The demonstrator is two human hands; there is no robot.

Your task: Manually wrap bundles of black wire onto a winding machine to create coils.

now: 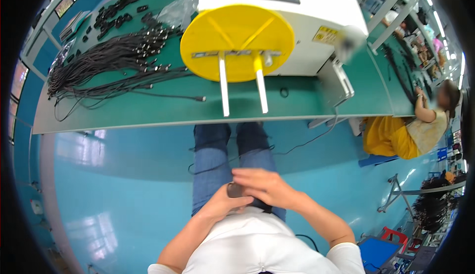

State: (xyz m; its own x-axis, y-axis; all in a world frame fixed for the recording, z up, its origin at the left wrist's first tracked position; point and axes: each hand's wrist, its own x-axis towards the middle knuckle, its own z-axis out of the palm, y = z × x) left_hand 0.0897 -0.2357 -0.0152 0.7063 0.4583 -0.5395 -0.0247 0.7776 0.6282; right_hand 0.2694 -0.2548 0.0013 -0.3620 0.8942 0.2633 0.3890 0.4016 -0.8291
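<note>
Over my lap, my left hand (225,202) is closed around a small dark thing (234,190), mostly hidden, whose kind I cannot make out. My right hand (264,185) lies across it from the right, its fingers stretched out and slightly blurred. Whether the right fingers touch the dark thing is unclear. A thin black cable (213,168) loops over my thighs, and I cannot tell if it runs into my hands. Ahead stands a white machine (309,24) with a round yellow disc (237,24) and two prongs pointing toward me.
On the green table (163,110), a large bundle of black cables (106,61) lies left of the machine, with loose black parts (116,16) behind it. A small black ring (284,92) lies near the prongs. A co-worker (420,125) sits at the right. A blue bin (378,253) is at lower right.
</note>
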